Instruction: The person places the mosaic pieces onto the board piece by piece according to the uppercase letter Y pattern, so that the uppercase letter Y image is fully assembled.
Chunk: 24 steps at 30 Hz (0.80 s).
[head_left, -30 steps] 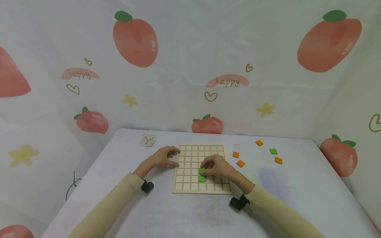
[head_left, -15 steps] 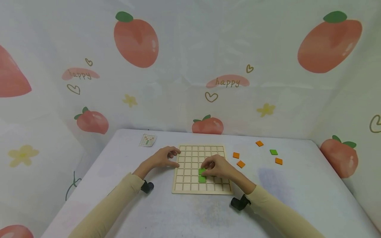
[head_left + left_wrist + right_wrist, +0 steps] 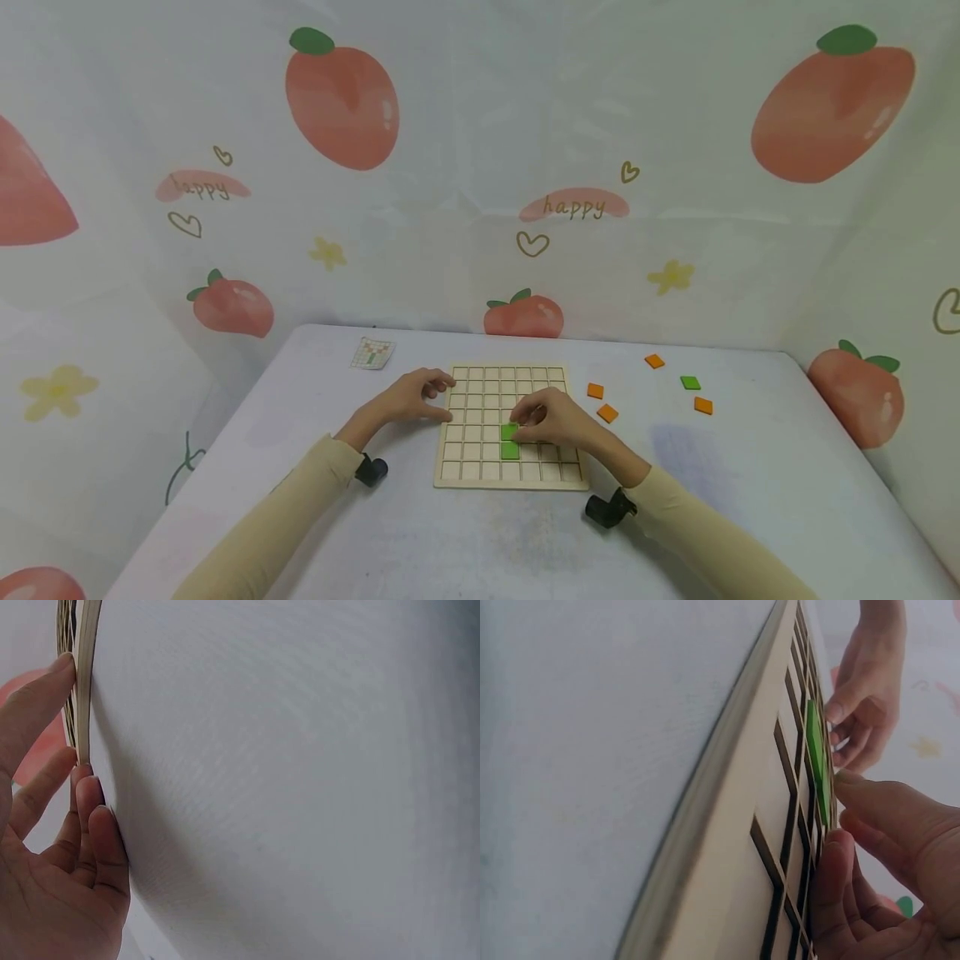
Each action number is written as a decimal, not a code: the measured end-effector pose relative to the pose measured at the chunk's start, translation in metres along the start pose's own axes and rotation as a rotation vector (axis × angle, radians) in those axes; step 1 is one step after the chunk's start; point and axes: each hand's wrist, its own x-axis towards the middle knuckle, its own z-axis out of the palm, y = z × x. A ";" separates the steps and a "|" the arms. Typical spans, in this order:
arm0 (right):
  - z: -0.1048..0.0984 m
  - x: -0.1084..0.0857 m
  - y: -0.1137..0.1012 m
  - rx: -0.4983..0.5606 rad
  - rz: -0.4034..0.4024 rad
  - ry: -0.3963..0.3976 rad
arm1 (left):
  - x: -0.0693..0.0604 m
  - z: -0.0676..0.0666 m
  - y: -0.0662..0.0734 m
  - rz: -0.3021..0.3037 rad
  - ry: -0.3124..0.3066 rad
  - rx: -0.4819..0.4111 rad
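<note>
A pale wooden grid board (image 3: 468, 433) lies on the table, with two green square tiles in adjoining cells, a farther tile (image 3: 508, 432) and a nearer tile (image 3: 510, 451). My left hand (image 3: 405, 396) rests against the board's left side. Its thumb and index finger touch the rim (image 3: 85, 690) in the left wrist view, the other fingers bent below. Over the farther green tile is my right hand (image 3: 555, 417), thumb and index finger spread apart at its edge. In the right wrist view the tiles (image 3: 815, 742) lie in the grid beside the thumb; contact is hard to tell.
Right of the board lie two orange tiles (image 3: 596, 390) (image 3: 607, 412). Farther right are a green tile (image 3: 691, 382) and two more orange ones (image 3: 655, 361) (image 3: 703, 406). A small card with a grid pattern (image 3: 372, 353) lies at the back left. A printed curtain (image 3: 450, 167) stands behind the table.
My right hand has shifted slightly to the right, baring more of the farther green tile, which stays in its cell. My left hand has kept its place at the board's edge.
</note>
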 end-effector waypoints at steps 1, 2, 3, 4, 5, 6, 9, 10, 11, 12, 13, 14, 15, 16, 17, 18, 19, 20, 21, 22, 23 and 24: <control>-0.001 -0.001 0.000 0.003 0.003 0.001 | 0.000 0.000 0.000 -0.003 -0.001 0.001; -0.003 -0.002 0.000 0.004 -0.003 0.004 | 0.000 0.000 0.000 -0.006 -0.002 0.001; -0.005 -0.004 0.001 0.007 -0.008 0.007 | 0.000 0.000 0.000 -0.008 -0.002 0.001; -0.008 -0.007 0.002 0.009 -0.012 0.012 | 0.000 0.000 0.000 -0.009 -0.003 0.002; -0.012 -0.010 0.002 0.011 -0.015 0.016 | 0.000 0.000 0.000 -0.010 -0.003 0.002; -0.016 -0.013 0.004 0.015 -0.016 0.021 | 0.000 0.000 0.000 -0.011 -0.003 0.003; -0.029 -0.025 0.008 0.026 -0.010 0.034 | 0.000 0.000 0.000 -0.006 -0.001 0.004; -0.034 -0.030 0.010 0.025 -0.003 0.040 | 0.001 0.000 -0.001 -0.004 -0.002 0.006; -0.039 -0.035 0.012 0.027 0.005 0.046 | 0.001 0.000 0.000 -0.004 -0.003 0.008; -0.044 -0.039 0.014 0.032 0.013 0.053 | 0.001 0.000 0.000 -0.006 -0.003 0.010; -0.049 -0.044 0.016 0.033 0.020 0.061 | 0.001 -0.001 0.001 -0.008 -0.004 0.013; -0.054 -0.049 0.018 0.029 0.029 0.069 | 0.001 -0.001 0.001 -0.011 -0.005 0.015; -0.058 -0.054 0.020 0.021 0.043 0.077 | 0.001 -0.001 0.002 -0.013 -0.005 0.018; -0.063 -0.059 0.022 0.015 0.057 0.085 | 0.000 -0.001 0.002 -0.016 -0.005 0.019; -0.067 -0.063 0.024 0.010 0.071 0.092 | 0.000 -0.001 0.002 -0.018 -0.006 0.020; -0.072 -0.068 0.026 0.004 0.082 0.099 | 0.000 -0.002 0.002 -0.020 -0.005 0.019; -0.076 -0.073 0.028 -0.009 0.098 0.107 | 0.000 -0.001 0.002 -0.021 -0.006 0.019; -0.080 -0.077 0.031 -0.018 0.110 0.115 | 0.000 -0.001 0.002 -0.021 -0.006 0.019; -0.084 -0.082 0.033 -0.019 0.117 0.124 | 0.000 -0.001 0.002 -0.021 -0.006 0.017; -0.088 -0.086 0.035 -0.017 0.124 0.133 | 0.000 -0.001 0.002 -0.023 -0.007 0.013; -0.092 -0.091 0.036 -0.014 0.127 0.142 | 0.000 -0.001 0.003 -0.025 -0.008 0.010; -0.096 -0.095 0.036 -0.005 0.131 0.152 | 0.000 -0.001 0.002 -0.027 -0.008 0.008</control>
